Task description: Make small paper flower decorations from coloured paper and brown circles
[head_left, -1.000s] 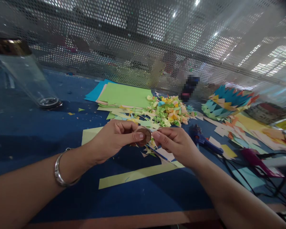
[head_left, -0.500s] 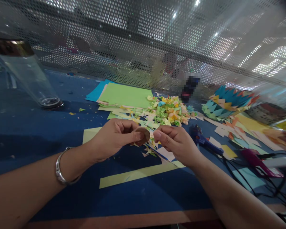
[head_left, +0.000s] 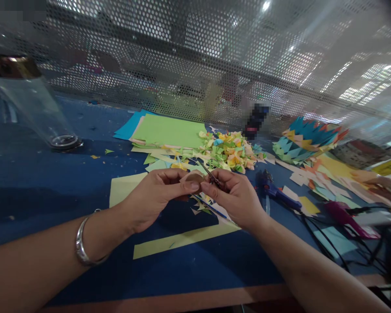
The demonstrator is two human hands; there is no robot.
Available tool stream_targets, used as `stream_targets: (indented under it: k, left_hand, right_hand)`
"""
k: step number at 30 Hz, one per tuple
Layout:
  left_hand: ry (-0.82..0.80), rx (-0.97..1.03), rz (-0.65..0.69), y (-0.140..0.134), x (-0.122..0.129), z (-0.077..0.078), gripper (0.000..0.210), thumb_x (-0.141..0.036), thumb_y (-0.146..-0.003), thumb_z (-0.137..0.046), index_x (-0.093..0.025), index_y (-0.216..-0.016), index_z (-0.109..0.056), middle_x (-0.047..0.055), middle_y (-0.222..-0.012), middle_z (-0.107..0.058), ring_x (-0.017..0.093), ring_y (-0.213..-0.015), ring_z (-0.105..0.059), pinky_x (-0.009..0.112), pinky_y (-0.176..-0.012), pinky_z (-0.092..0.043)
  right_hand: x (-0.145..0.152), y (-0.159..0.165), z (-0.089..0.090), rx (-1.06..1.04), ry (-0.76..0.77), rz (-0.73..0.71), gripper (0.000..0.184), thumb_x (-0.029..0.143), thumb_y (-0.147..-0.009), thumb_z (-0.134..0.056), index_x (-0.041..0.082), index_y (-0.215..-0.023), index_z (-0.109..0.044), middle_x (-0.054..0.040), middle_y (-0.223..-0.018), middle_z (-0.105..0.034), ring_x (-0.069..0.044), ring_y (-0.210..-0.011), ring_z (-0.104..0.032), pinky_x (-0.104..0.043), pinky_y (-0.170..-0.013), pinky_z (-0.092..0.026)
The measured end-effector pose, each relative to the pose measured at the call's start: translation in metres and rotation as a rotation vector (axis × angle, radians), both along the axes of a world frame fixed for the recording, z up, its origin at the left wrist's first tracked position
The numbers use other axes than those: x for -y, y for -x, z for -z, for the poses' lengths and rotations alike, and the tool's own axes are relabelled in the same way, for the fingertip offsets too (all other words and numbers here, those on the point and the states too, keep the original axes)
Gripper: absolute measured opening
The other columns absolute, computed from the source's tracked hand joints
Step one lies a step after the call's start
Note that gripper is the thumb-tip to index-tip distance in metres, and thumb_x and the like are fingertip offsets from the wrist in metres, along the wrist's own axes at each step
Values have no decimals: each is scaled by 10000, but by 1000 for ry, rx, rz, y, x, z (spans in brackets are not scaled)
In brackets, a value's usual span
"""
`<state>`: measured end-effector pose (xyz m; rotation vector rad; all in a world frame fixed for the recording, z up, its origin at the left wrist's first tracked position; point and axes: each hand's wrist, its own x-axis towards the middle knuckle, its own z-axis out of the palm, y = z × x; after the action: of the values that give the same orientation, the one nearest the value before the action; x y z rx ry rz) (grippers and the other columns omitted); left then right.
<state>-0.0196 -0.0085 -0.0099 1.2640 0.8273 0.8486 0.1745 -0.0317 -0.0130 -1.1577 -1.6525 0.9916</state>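
In the middle of the head view my left hand (head_left: 163, 189) pinches a small rounded brownish piece (head_left: 194, 178), apparently paper in shadow, between thumb and fingers. My right hand (head_left: 231, 195) is closed around a slim pointed metal tool (head_left: 207, 168) that looks like small scissors; its handle end is hidden by the fingers. The thumbs almost meet beside the brownish piece. Below them lie a thin blue stick (head_left: 211, 206) and paper scraps (head_left: 200, 208). A pale yellow-green paper strip (head_left: 182, 239) rests on the blue table nearer to me.
Behind the hands are stacked paper sheets (head_left: 172, 130) and a heap of small folded paper pieces (head_left: 234, 152). A blue glue gun (head_left: 282, 195) with cables lies right, beyond it a spiky paper ring (head_left: 304, 139). A clear bottle (head_left: 35, 104) stands left. Another person's hand (head_left: 386, 189) shows far right.
My right hand has moved left, closer to the brownish piece. The metal tool between its fingers now shows more plainly, pointing up and away. The view has shifted slightly.
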Motion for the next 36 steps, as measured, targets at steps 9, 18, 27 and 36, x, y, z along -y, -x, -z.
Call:
stream_targets:
  k: [9, 18, 27, 36]
  left_hand:
    - [57, 148, -73, 2, -8, 1, 110, -297, -806, -735, -189, -800, -716, 44, -818, -706, 163, -793, -647, 266, -692, -496]
    - [8, 101, -115, 5, -8, -2, 126, -335, -793, -738, -225, -853, -734, 31, -797, -704, 168, -752, -636, 278, -642, -493]
    - [-68, 62, 41, 2, -5, 1, 119, -301, -829, -719, -196, -775, -731, 5, -763, -687, 117, -732, -590, 230, -657, -441]
    - [-60, 8, 61, 2, -3, 0, 93, -254, -842, -696, -183, -787, -721, 14, -783, -705, 116, -755, -605, 224, -656, -439]
  right_hand:
    - [-1, -5, 0, 99, -17, -14, 401, 542, -940, -533, 180, -798, -633, 64, -571, -310, -72, -489, -255, -250, -455, -209]
    - [-5, -7, 3, 50, 92, -32, 476, 588, -942, -500, 177, -721, -592, 83, -514, -266, -58, -443, -207, -239, -427, -189]
    - [-3, -8, 2, 36, 104, -88, 464, 556, -958, -497, 173, -707, -575, 87, -493, -290, -46, -429, -217, -222, -416, -180]
    - [-2, -7, -1, 52, 82, -92, 476, 547, -962, -496, 173, -677, -573, 82, -491, -311, -41, -425, -236, -216, -414, -195]
